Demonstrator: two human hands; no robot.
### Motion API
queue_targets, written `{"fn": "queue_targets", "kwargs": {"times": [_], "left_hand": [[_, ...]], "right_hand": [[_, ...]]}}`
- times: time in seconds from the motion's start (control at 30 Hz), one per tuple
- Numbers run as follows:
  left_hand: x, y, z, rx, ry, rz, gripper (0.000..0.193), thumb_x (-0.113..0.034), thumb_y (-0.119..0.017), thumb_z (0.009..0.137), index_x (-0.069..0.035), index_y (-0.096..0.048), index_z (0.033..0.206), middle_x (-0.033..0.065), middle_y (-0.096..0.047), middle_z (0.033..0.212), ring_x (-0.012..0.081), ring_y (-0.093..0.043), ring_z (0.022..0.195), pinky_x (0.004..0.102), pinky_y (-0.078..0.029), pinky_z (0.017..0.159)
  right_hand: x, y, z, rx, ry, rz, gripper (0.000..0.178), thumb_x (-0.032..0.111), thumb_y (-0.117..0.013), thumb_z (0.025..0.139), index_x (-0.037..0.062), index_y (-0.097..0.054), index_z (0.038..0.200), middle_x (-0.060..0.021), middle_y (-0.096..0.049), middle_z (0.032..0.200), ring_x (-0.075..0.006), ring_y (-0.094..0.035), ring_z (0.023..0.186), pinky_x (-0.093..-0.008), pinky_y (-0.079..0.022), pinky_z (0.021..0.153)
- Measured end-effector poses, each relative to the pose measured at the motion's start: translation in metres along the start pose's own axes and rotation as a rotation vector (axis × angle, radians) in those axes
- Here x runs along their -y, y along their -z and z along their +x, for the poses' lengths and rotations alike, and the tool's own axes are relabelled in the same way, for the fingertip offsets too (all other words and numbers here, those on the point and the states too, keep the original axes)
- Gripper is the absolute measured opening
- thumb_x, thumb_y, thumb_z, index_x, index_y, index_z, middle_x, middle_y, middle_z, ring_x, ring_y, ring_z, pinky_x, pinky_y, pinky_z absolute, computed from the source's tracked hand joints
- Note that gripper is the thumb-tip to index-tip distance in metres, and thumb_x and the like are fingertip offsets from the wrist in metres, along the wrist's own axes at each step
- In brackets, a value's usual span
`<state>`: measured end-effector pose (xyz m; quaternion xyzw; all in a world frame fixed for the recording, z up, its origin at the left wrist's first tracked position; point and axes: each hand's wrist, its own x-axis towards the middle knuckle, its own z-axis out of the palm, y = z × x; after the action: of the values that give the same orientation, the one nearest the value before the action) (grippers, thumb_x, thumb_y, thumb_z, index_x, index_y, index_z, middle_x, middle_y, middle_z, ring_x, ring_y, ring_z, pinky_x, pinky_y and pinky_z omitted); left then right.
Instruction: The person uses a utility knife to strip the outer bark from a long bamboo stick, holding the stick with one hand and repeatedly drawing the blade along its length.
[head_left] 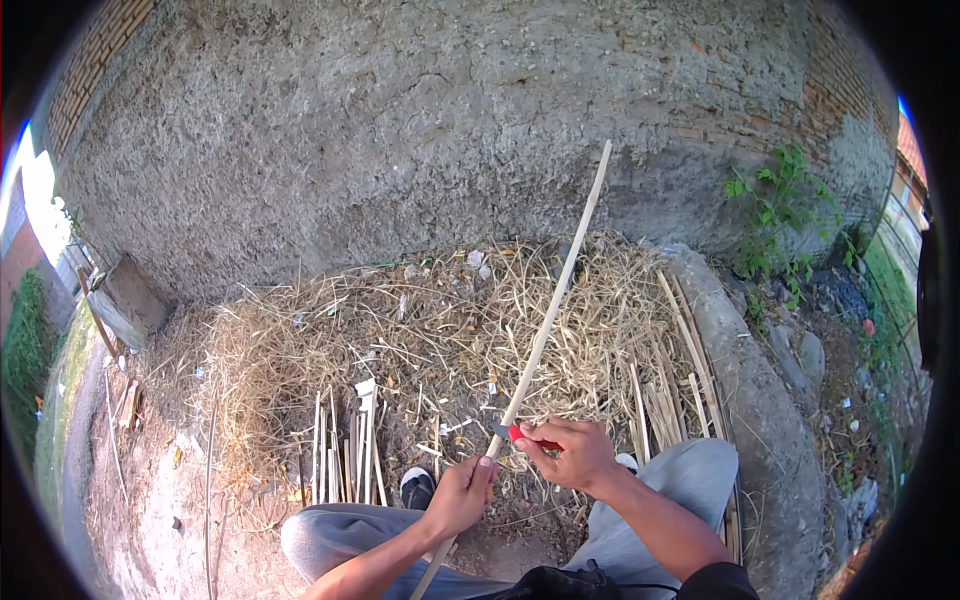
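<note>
A long pale strip of split wood or bamboo (549, 330) runs slantwise from beside my left thigh up toward the wall. My left hand (461, 497) is closed round its lower part. Just above, my right hand (568, 455) is closed on a small knife (516, 433) with a red handle. The short grey blade lies against the strip; how far it bites in cannot be seen. My fingers cover most of the handle.
Straw-like shavings (600, 310) cover the ground ahead. A bundle of cut strips (345, 450) lies left of my feet, more strips (660, 405) lie right. A rough plastered wall (420, 130) stands beyond; a concrete edge (745, 400) curves along the right, near a green plant (780, 210).
</note>
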<state>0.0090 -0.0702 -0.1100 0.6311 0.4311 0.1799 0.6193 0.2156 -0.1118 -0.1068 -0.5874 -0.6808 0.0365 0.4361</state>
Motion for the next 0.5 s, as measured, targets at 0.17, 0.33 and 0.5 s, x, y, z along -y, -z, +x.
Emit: {"fn": "queue_targets", "kwargs": {"times": [0.17,0.33,0.5], "left_hand": [[-0.007,-0.002,-0.003,0.028,-0.019,0.022,0.037,-0.030,-0.037,0.108,-0.003,-0.051,0.087,0.0010,-0.046,0.057,0.0080,-0.043,0.045,0.0269,-0.036,0.041],[0.000,-0.012,-0.008,-0.073,-0.141,0.311,0.034,-0.025,-0.039,0.106,0.000,-0.055,0.089,0.0112,-0.054,0.059,0.0229,-0.057,0.052,0.0376,-0.045,0.054],[0.002,-0.017,-0.018,-0.018,-0.112,0.320,0.033,-0.024,-0.040,0.105,0.000,-0.056,0.089,0.0137,-0.056,0.059,0.0295,-0.059,0.053,0.0410,-0.047,0.055]], "right_hand": [[-0.004,-0.003,-0.006,-0.028,0.014,-0.058,0.016,0.029,-0.076,0.085,0.0126,-0.075,0.084,-0.0013,-0.067,0.066,-0.0169,-0.063,0.049,-0.0301,-0.048,0.042],[-0.012,-0.003,-0.007,-0.089,0.040,-0.026,0.019,0.033,-0.073,0.087,0.0139,-0.074,0.087,-0.0014,-0.066,0.065,-0.0175,-0.059,0.045,-0.0290,-0.044,0.038],[-0.039,0.013,0.005,-0.033,-0.124,-0.104,0.024,0.036,-0.068,0.091,0.0131,-0.073,0.089,-0.0035,-0.070,0.071,-0.0198,-0.064,0.051,-0.0311,-0.047,0.042]]}}
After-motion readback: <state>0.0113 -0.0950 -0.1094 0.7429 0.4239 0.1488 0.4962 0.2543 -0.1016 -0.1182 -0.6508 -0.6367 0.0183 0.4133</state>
